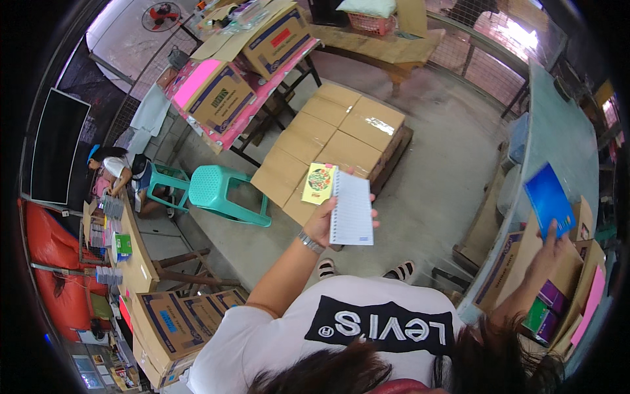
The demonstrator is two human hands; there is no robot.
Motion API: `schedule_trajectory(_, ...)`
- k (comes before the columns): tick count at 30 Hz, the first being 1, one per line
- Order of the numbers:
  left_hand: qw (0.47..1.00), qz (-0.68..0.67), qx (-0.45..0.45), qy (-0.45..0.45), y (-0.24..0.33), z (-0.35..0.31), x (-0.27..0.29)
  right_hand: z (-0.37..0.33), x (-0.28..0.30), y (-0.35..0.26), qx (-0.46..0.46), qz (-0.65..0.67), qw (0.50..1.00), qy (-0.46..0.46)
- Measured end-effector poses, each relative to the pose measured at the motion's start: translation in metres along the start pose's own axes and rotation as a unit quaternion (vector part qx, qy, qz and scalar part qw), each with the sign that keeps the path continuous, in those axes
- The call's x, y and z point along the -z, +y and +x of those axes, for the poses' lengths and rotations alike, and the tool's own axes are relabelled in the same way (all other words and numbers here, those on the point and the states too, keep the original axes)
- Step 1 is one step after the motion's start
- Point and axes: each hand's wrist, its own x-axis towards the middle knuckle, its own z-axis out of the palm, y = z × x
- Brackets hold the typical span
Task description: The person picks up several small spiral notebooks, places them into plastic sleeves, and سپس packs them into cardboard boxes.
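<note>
White lined paper faces up in the lower middle of the frame, where the left hand (321, 222) is closed around a spiral notebook (354, 211), its page bared; a yellow printed cover (319, 185) shows beside the wire, though whether it is joined there is unclear. At lower right, the right hand (556, 231) grips a blue notebook (548, 194) by its lower end, above an open carton (500, 270). Handling looks partway through: one notebook is opened, the blue one is up but not set down, and purple and green packs (551, 297) remain inside the carton. Farther out, at centre, flat brown cartons (351, 121) look closed and untouched. Beyond a green stool (213, 185), at far left, another person (119, 169) leans by a bench (139, 279) bearing stacked notebooks (108, 276); how much there is finished cannot be told.
</note>
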Motion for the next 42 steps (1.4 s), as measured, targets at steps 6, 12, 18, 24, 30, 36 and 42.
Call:
schedule_trajectory(6,0.994,0.028,-0.056,0.084,0.092,-0.124,0.032,-0.137,-0.206,-0.059,0.020,0.110,0.972,-0.204)
schedule_trajectory(12,0.986,0.033,-0.066,0.152,0.153,-0.196,0.073,-0.243,-0.285,-0.109,0.010,0.139,0.957,-0.255)
schedule_trajectory(18,0.984,-0.024,-0.052,0.166,0.167,-0.206,0.077,-0.263,-0.286,-0.110,-0.022,0.145,0.959,-0.243)
schedule_trajectory(24,0.981,0.051,-0.084,0.167,0.164,-0.194,0.072,-0.263,-0.270,-0.105,0.027,0.130,0.965,-0.226)
schedule_trajectory(30,0.983,0.064,-0.082,0.152,0.138,-0.179,0.050,-0.226,-0.241,-0.101,-0.026,0.118,0.960,-0.251)
schedule_trajectory(36,0.994,0.029,-0.045,0.092,0.090,-0.127,0.029,-0.218,-0.191,-0.099,0.092,0.004,0.949,-0.301)
schedule_trajectory(42,0.996,0.046,0.068,0.031,0.045,-0.059,0.007,-0.199,-0.097,-0.072,0.081,-0.057,0.993,-0.070)
